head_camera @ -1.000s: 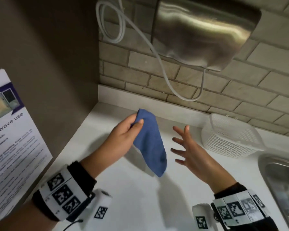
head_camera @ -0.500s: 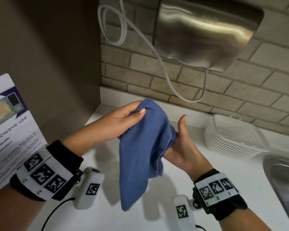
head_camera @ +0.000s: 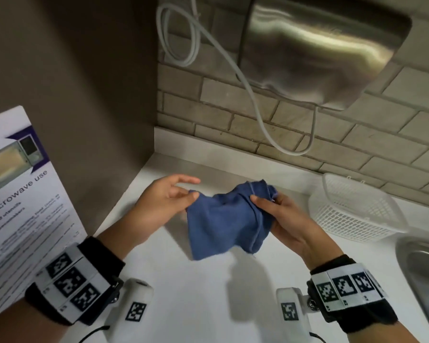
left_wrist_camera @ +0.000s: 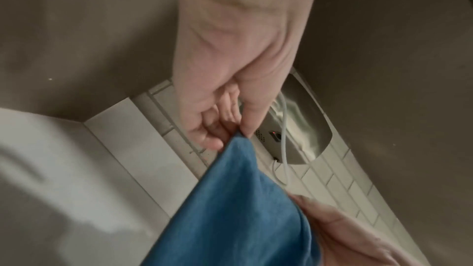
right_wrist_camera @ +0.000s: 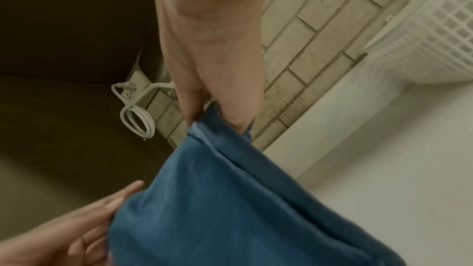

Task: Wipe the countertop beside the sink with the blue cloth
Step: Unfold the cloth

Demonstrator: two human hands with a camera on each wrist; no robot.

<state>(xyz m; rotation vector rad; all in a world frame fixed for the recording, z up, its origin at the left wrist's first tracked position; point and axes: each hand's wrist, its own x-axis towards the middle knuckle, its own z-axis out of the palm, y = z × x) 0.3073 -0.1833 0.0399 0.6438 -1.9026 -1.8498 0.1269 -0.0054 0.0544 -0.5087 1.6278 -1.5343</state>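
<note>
- Two hands share one grip on a single soft blue woven cloth [head_camera: 224, 219]: the left hand [head_camera: 164, 206] pinches one corner between thumb and a fingertip, the other fingers [head_camera: 183, 179] stretched out straight above it.
- The right hand [head_camera: 280, 216] pinches a bunched fold at the cloth's other upper edge, thumb on top and fingers curled under the fabric.
- The cloth hangs between the two hands above the white desk [head_camera: 208, 293]; its lower edge droops toward the surface, but contact cannot be told.
- The left wrist view shows the corner caught at the thumb tip [left_wrist_camera: 247, 130]; the right wrist view shows the hem bunched under the thumb [right_wrist_camera: 189, 108].
- One white plastic mesh basket [head_camera: 352, 211] stands on the desk to the right of the hands, against the brick-pattern tiled wall [head_camera: 233, 120].
- One brushed steel sink [head_camera: 424, 273] shows at the right edge, just beyond the basket.
- One brushed metal hand dryer [head_camera: 320, 45] is mounted on the wall above, with one grey-white cable [head_camera: 183, 38] looped beside it and sagging below.
- One printed sheet about microwave use [head_camera: 18, 194] hangs on the brown side panel at left.
- Each wrist wears one black band with square markers, two bands in all.
</note>
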